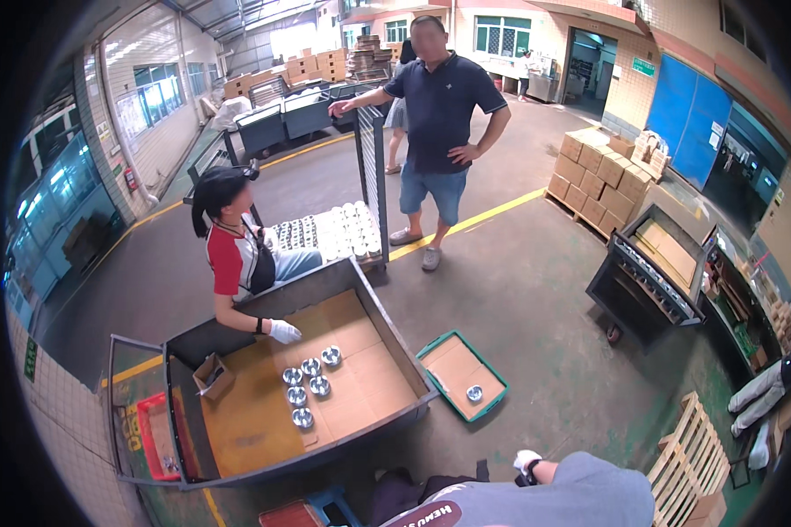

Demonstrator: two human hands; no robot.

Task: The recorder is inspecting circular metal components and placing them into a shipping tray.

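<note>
My right hand [527, 461], in a white glove with a dark band at the wrist, shows at the lower edge beside my grey sleeve. Its fingers are too small and foreshortened to make out, and nothing shows clearly in them. My left hand is out of view. Ahead of the right hand lies a green tray [428, 353] lined with cardboard, with one shiny round metal part [475, 393] in it. Left of that stands a dark metal cart [394, 321], its floor partly covered by cardboard [360, 386]. Several similar metal parts [320, 386] sit there in a loose group.
A seated co-worker's gloved hand [285, 331] hovers over the cart. Behind, a person [435, 114] stands holding a trolley's upright grid [372, 180]. A small box [213, 376], red crate [152, 439], wooden pallet [690, 457], second cart [646, 277] and stacked cartons [598, 176] stand around.
</note>
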